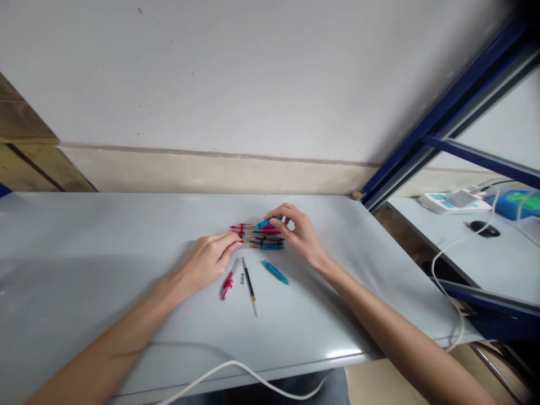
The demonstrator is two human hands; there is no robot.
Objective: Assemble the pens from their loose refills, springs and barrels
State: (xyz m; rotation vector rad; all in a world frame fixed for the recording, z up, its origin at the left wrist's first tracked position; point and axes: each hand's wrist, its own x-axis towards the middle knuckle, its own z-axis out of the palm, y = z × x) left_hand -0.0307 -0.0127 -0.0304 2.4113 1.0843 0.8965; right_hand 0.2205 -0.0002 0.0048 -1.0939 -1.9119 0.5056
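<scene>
A row of several pens (270,239) with clear, black, red and blue parts lies side by side on the grey table (126,315). My left hand (213,256) has its fingers closed at the left ends of these pens, pinching the red end of one. Between the thumb and fingers of my right hand (297,228) is a blue pen part (262,224), just above the far side of the row. Nearer to me lie a clear-and-red pen barrel (228,283), a small spring (242,278), a black ink refill (250,286) and a blue pen part (275,272).
A white cable (236,364) loops over the front edge. Behind the table stands a white wall (236,84). At right, past a blue metal frame (422,149), a second table holds a black mouse (485,228) and a white device (455,201).
</scene>
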